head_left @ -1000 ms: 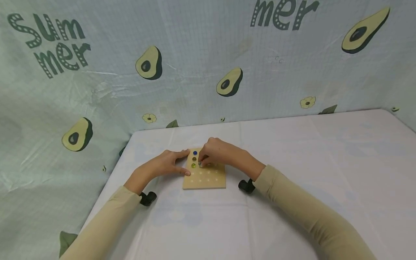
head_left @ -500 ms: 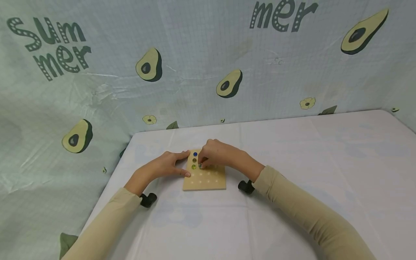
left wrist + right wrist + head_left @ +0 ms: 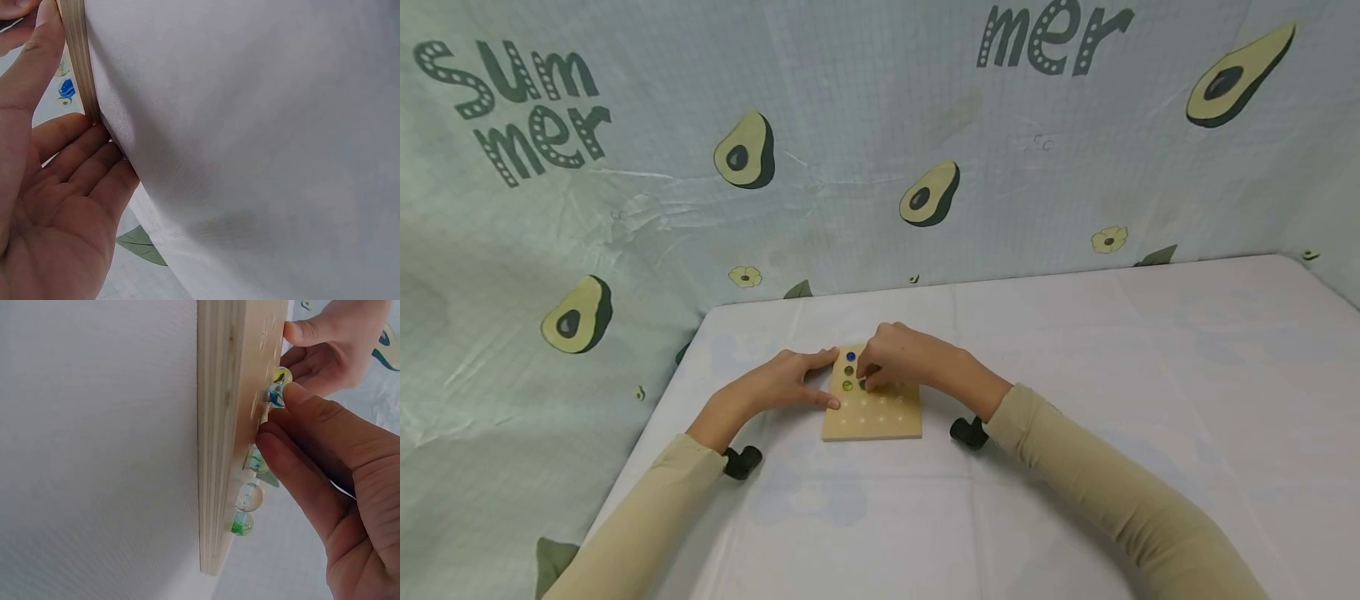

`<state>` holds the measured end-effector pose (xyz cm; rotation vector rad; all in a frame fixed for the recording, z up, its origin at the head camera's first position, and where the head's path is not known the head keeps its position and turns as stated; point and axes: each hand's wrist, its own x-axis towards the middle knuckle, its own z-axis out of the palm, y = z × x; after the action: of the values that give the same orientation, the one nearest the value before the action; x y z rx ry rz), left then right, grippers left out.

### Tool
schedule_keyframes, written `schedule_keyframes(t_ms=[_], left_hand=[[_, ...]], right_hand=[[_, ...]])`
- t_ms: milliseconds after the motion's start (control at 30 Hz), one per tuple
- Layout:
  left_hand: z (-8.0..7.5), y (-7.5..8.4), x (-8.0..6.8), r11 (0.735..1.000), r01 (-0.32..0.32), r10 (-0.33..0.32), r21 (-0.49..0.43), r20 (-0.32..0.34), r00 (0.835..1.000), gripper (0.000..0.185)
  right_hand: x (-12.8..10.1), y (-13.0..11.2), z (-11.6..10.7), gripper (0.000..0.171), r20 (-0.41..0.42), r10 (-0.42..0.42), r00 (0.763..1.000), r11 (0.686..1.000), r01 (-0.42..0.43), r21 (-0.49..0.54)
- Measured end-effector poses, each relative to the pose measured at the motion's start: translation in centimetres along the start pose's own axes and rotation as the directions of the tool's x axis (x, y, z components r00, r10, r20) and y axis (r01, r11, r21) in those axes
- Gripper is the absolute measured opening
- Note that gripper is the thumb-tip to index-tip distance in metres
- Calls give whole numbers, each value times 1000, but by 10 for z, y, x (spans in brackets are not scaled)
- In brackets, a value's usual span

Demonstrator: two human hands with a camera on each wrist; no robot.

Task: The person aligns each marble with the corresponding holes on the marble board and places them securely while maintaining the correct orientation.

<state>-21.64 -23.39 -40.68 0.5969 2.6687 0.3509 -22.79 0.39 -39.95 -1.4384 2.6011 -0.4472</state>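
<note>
A pale wooden board [image 3: 872, 427] with rows of shallow holes lies on the table. Its left column holds a blue marble [image 3: 851, 357], a brownish one and a yellow-green marble [image 3: 847, 386]. My left hand [image 3: 782, 379] rests against the board's left side, thumb and fingers extended along the edge. Over the board, my right hand [image 3: 904, 354] has thumb and fingertips at a clear marble with blue swirls [image 3: 275, 397], pinching it close to the board surface, beside the yellow marble [image 3: 282, 376]. The right hand hides part of the board.
Several more marbles, including a green one [image 3: 242, 524], sit on the board beyond the right fingers. A white cloth covers the table [image 3: 865, 533]. Behind it hangs a curtain [image 3: 835, 233] printed with avocados. Black cameras [image 3: 968, 431] are worn on both wrists.
The right fingertips have shifted slightly at the marble, which shows darker beside them now. The left hand and board stay put; the whole view has dipped a little.
</note>
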Motion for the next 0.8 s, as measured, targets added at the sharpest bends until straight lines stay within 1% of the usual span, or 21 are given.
schedule_keyframes(t_ms=[167,300,400,467,567,633,700,733,800], left_hand=[[1,2,3,1000,-2,2,4,1,1000,100],[3,5,7,1000,-11,11,-2,-1,1000,100],[3,5,8,1000,-20,20,-5,2,1000,100],[3,6,8,1000,-25,25,-8,8,1000,100],[6,6,0,1000,-22,22,-15,-4,1000,96],[10,8,-8,1000,-17,16,-4,-35,999,91],[15,12,-18,1000,-17,18,18,-92,996,84],[17,14,-24,999,-19,24,40,-129,991,80],[22,20,-38,997,-23,39,76,-212,977,74]], right_hand=[[-10,0,0,20,9,26,1000,999,-27,27],[-32,0,2,18,9,30,1000,1000,-30,-10],[-59,1,1,21,-15,48,999,998,-49,-26],[-83,2,-1,27,-39,75,996,997,-76,-24],[-120,9,-2,34,-116,76,990,995,-82,-50],[-146,15,-3,38,-171,77,982,993,-92,-78],[-173,22,-5,42,-223,97,970,986,-124,-109],[-187,25,-6,45,-241,117,963,981,-150,-121],[-215,30,-8,51,-267,163,950,968,-206,-144]])
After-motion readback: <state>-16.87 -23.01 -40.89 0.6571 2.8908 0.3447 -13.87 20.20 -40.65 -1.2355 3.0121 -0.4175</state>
